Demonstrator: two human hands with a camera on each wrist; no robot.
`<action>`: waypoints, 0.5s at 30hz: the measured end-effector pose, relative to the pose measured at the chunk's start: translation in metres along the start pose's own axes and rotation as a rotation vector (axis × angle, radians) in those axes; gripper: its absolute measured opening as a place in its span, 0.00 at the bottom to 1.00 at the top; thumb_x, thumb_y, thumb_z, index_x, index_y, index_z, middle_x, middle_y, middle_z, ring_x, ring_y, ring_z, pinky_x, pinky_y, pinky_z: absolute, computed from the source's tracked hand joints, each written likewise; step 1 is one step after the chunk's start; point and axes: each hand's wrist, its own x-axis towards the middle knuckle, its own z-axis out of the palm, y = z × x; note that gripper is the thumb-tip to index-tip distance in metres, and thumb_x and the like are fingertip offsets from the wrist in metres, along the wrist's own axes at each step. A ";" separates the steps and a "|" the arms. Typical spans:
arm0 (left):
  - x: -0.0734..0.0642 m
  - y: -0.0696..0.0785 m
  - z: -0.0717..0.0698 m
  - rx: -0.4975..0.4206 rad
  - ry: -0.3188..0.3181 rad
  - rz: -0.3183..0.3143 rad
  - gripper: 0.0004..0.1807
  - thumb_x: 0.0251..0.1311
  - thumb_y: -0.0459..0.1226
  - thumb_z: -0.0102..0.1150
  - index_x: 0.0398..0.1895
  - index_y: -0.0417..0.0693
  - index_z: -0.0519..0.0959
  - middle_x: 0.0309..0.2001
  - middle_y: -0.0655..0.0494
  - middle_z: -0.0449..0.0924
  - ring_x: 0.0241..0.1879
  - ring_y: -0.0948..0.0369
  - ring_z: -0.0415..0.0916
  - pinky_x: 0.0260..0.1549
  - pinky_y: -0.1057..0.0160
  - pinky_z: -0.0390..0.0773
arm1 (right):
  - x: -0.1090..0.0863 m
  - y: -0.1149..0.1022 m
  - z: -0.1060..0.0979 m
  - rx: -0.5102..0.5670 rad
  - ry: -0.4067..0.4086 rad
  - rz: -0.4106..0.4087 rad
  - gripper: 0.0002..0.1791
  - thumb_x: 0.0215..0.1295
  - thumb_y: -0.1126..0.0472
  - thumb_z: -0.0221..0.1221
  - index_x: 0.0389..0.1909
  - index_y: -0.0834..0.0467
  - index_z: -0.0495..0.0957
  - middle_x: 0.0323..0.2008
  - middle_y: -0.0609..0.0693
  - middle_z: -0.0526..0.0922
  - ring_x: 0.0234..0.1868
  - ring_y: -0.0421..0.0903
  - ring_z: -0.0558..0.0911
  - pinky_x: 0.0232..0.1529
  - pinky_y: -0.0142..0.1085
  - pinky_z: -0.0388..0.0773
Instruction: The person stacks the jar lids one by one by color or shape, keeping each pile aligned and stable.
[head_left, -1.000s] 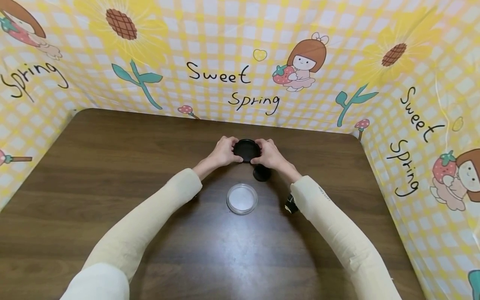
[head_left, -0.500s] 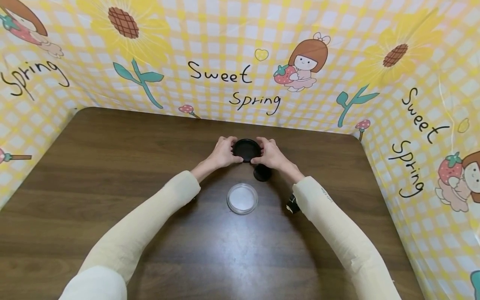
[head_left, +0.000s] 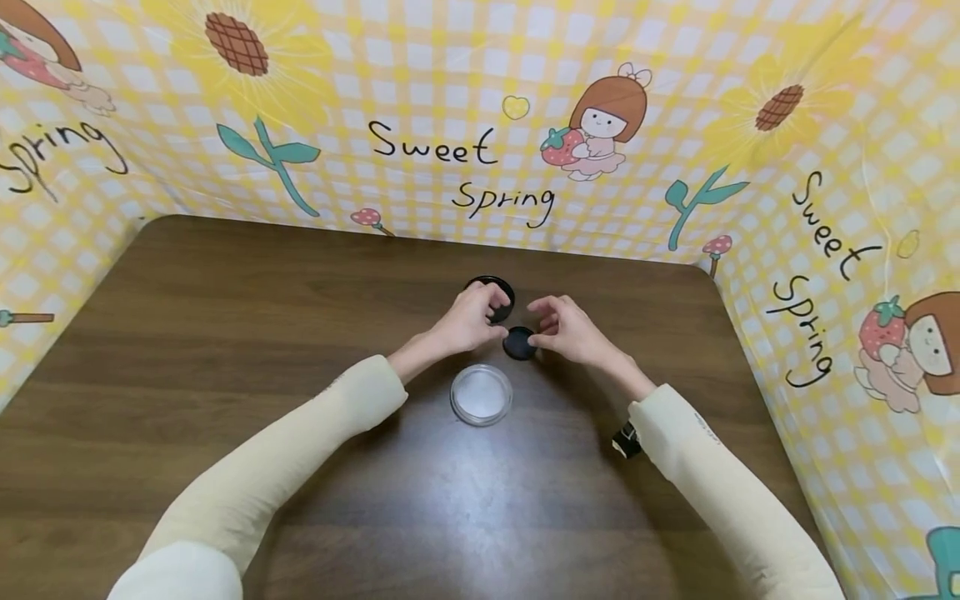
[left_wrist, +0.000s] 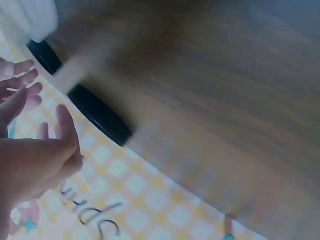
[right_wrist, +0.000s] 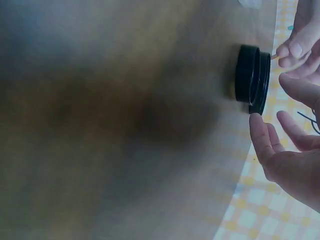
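Observation:
My left hand (head_left: 468,321) and right hand (head_left: 570,329) hover on either side of a small black round lid-like piece (head_left: 517,343), fingers loosely bent. In the left wrist view a gap shows between the hands and this small black piece (left_wrist: 44,56); neither hand holds it. Just behind, a larger black round shallow piece (head_left: 504,292) lies partly covered by my left hand in the head view. The right wrist view shows the larger piece (right_wrist: 263,82) beyond the small one (right_wrist: 246,74). Nearer to me sits a clear round dish (head_left: 482,396) with a whitish inside.
A brown wood-grain table (head_left: 262,333) carries all three round things. Yellow checked cloth (head_left: 420,75) with printed sunflowers rises along its back and sides. A small black device (head_left: 627,440) shows beneath my right cuff.
Both hands have let go of the larger black piece and come nearer to me, around the small one. The right hand also moved rightward. The round things stay in place.

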 end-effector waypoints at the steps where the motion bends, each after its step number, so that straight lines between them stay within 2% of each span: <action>1: 0.000 0.002 0.002 0.014 -0.024 0.002 0.23 0.49 0.28 0.71 0.49 0.32 0.75 0.46 0.40 0.71 0.44 0.49 0.74 0.45 0.61 0.76 | -0.002 0.001 0.002 0.020 -0.001 0.006 0.27 0.55 0.72 0.67 0.56 0.71 0.71 0.51 0.66 0.69 0.46 0.58 0.76 0.46 0.43 0.79; 5: 0.003 0.008 0.011 0.085 -0.089 -0.006 0.25 0.48 0.28 0.71 0.50 0.32 0.75 0.44 0.40 0.73 0.42 0.51 0.73 0.45 0.59 0.73 | -0.008 0.003 0.009 0.044 -0.008 0.032 0.28 0.53 0.73 0.67 0.56 0.72 0.70 0.51 0.67 0.69 0.46 0.58 0.78 0.45 0.41 0.79; 11: 0.006 0.013 0.024 0.179 -0.183 -0.029 0.28 0.48 0.31 0.72 0.54 0.33 0.74 0.46 0.41 0.76 0.48 0.50 0.68 0.49 0.55 0.69 | -0.011 0.005 0.017 0.004 0.017 0.045 0.29 0.51 0.74 0.68 0.55 0.72 0.70 0.50 0.66 0.68 0.46 0.57 0.78 0.44 0.38 0.80; 15: 0.007 0.015 0.028 0.184 -0.198 -0.026 0.24 0.47 0.29 0.72 0.50 0.34 0.77 0.46 0.42 0.78 0.50 0.49 0.68 0.51 0.53 0.68 | -0.012 0.006 0.019 -0.036 0.038 0.052 0.27 0.50 0.74 0.68 0.53 0.72 0.72 0.47 0.65 0.71 0.44 0.56 0.78 0.43 0.39 0.80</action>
